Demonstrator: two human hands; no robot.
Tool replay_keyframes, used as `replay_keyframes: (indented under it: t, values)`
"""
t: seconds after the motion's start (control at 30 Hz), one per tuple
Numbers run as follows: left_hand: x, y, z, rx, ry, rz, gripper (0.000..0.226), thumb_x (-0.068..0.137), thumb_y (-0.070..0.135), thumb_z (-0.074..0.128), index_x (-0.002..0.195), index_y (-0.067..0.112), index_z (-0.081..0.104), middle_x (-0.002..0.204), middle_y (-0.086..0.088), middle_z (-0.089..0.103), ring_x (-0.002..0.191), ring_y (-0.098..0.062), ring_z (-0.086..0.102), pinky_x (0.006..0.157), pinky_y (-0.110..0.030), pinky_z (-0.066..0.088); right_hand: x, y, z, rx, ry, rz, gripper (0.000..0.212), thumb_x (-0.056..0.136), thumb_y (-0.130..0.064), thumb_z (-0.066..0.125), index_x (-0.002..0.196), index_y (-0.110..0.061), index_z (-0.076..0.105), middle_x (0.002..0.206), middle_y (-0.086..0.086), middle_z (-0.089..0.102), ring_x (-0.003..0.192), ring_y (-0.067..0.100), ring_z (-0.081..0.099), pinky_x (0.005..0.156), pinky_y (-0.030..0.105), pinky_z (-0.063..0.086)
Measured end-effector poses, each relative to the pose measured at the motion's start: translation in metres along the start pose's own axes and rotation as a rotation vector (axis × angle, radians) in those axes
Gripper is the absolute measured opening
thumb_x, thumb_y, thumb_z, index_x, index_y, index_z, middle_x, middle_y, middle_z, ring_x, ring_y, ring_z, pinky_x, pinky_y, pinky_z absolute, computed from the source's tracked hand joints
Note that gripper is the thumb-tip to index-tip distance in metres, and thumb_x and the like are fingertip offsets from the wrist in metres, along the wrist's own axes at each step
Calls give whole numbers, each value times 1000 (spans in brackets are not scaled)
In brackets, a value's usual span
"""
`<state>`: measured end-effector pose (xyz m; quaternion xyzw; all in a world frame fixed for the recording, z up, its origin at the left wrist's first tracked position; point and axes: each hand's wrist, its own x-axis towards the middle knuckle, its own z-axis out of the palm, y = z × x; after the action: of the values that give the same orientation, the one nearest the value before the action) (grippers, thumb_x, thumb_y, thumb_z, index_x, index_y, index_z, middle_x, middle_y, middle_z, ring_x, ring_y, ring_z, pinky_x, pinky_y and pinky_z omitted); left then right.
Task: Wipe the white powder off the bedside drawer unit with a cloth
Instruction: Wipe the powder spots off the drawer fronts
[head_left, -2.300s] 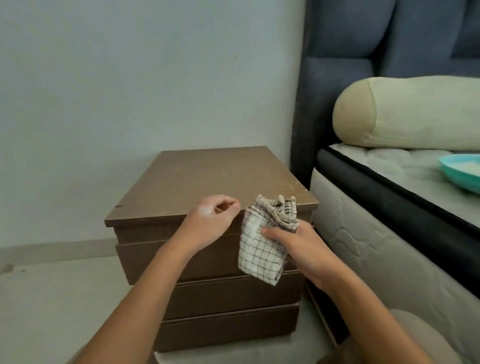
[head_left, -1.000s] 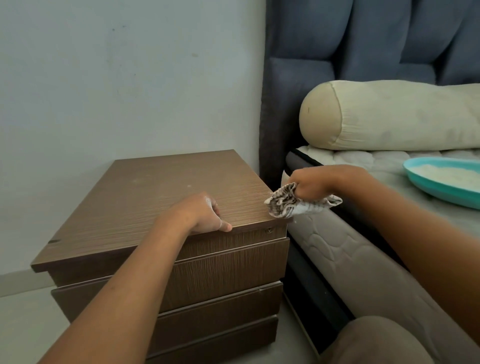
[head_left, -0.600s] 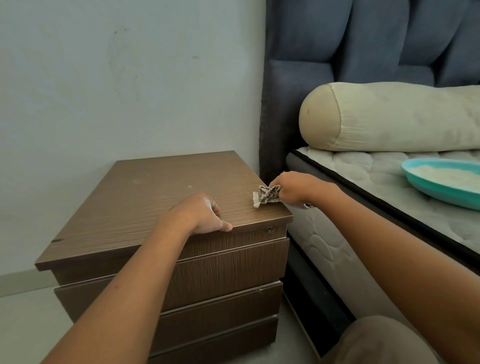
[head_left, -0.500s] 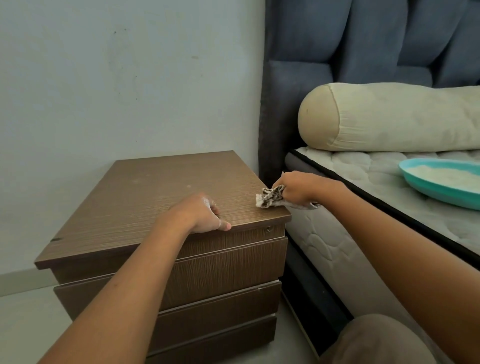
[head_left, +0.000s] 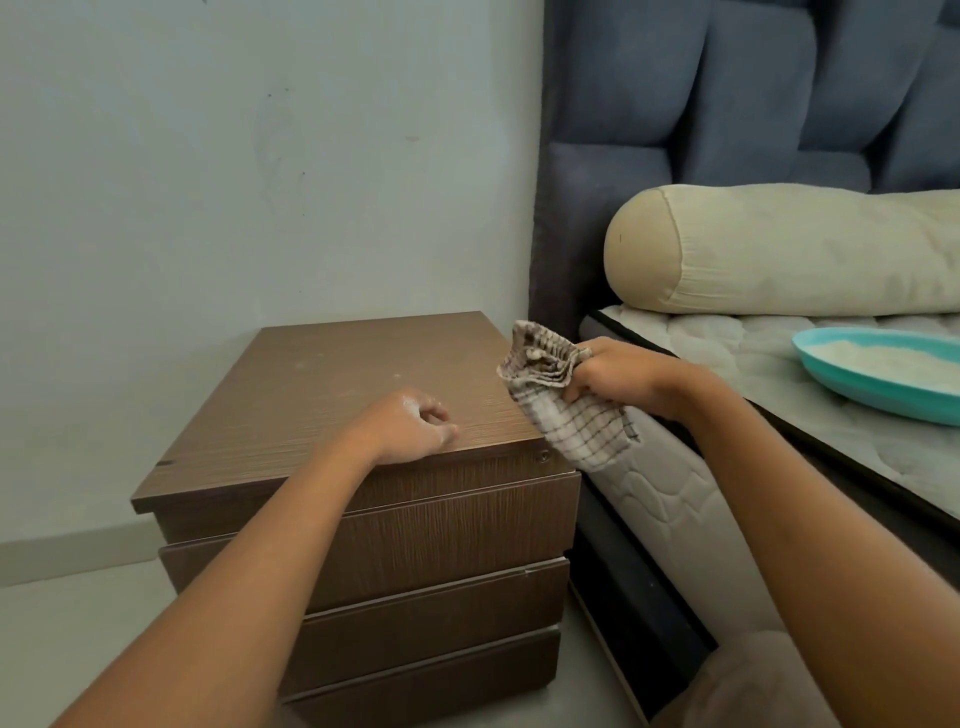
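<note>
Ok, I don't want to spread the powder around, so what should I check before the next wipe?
Cloth secure in the grip of the right hand: ok, fingers curled round it.
Cloth on the drawer unit top: not ok, held up at its right edge.
Top free of powder: not ok, faint white specks toward the back.
Left hand clean: not ok, white dust on it; it rests near the front edge.
Clean cloth face downward: cannot tell.
Bowl of powder out of the way: ok, on the mattress.

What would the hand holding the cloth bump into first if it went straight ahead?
Probably the top of the drawer unit, near its right edge: the right hand points toward it, cloth leading. Depth is unclear.
</note>
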<state>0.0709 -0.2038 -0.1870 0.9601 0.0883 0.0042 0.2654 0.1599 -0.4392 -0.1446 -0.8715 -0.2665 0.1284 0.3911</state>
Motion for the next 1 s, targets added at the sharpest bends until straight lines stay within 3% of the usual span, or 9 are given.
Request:
replay_keyframes:
  t: [0.13, 0.23, 0.33, 0.47, 0.7, 0.77, 0.83, 0.93, 1.0]
  values:
    - [-24, -1, -7, -365, 34, 12, 29, 94, 45, 54, 119, 34, 65, 120, 14, 66, 110, -5, 59, 101, -36, 44, 2, -9, 26, 462, -25, 33, 22, 82, -1, 53, 101, -5, 62, 104, 18, 70, 98, 32, 68, 94, 45, 50]
    - [-42, -6, -8, -639, 3, -9, 25, 95, 39, 56, 114, 28, 67, 105, 10, 73, 100, -8, 68, 100, -40, 48, 3, -22, 51, 695, -72, 41, 30, 87, -1, 50, 116, -2, 57, 110, 19, 69, 100, 31, 68, 95, 46, 51]
    - [-54, -18, -11, -849, -9, -31, 27, 95, 33, 58, 117, 19, 66, 106, 0, 75, 101, -17, 70, 97, -44, 51, 4, -40, 78, 821, -141, 27, 29, 90, -3, 49, 119, -1, 54, 111, 19, 69, 103, 31, 67, 95, 47, 50]
    - [-67, -37, -26, -1018, 113, -106, 22, 94, 23, 61, 110, 10, 68, 105, -12, 74, 100, -27, 71, 87, -45, 57, 17, -67, 118, 894, -196, 18, 23, 93, -5, 49, 115, -1, 56, 106, 18, 71, 102, 30, 67, 94, 47, 52]
    - [-74, -78, -63, -851, 351, -310, 11, 92, 20, 64, 97, 12, 70, 92, -7, 77, 82, -17, 74, 76, -40, 61, 57, -109, 174, 728, -95, -2, 25, 89, -8, 62, 114, -7, 58, 104, 11, 71, 91, 21, 71, 81, 38, 59]
    - [-69, -90, -69, -713, 435, -349, 10, 91, 22, 64, 92, 14, 70, 89, -4, 75, 78, -15, 71, 69, -34, 61, 66, -118, 187, 654, -47, -29, 34, 87, -7, 65, 120, -8, 54, 106, 9, 69, 90, 21, 70, 78, 37, 59]
    - [-62, -104, -71, -555, 510, -382, 8, 89, 23, 64, 89, 16, 69, 88, -1, 71, 76, -13, 65, 60, -26, 52, 73, -124, 199, 576, -33, -48, 56, 86, -7, 67, 136, -8, 41, 116, 9, 63, 96, 20, 67, 80, 37, 58]
    - [-52, -127, -69, -307, 558, -451, 8, 84, 25, 63, 81, 19, 68, 86, 2, 68, 87, -20, 65, 77, -32, 55, 74, -128, 209, 434, -38, -87, 75, 87, -10, 66, 149, -15, 23, 138, 8, 48, 102, 17, 58, 75, 25, 54]
    - [-52, -136, -67, -128, 566, -498, 11, 82, 28, 62, 83, 20, 69, 89, 3, 67, 91, -23, 64, 82, -33, 53, 75, -125, 213, 250, 8, -147, 65, 87, -15, 66, 144, -16, 35, 139, 7, 48, 112, 19, 55, 89, 30, 51]
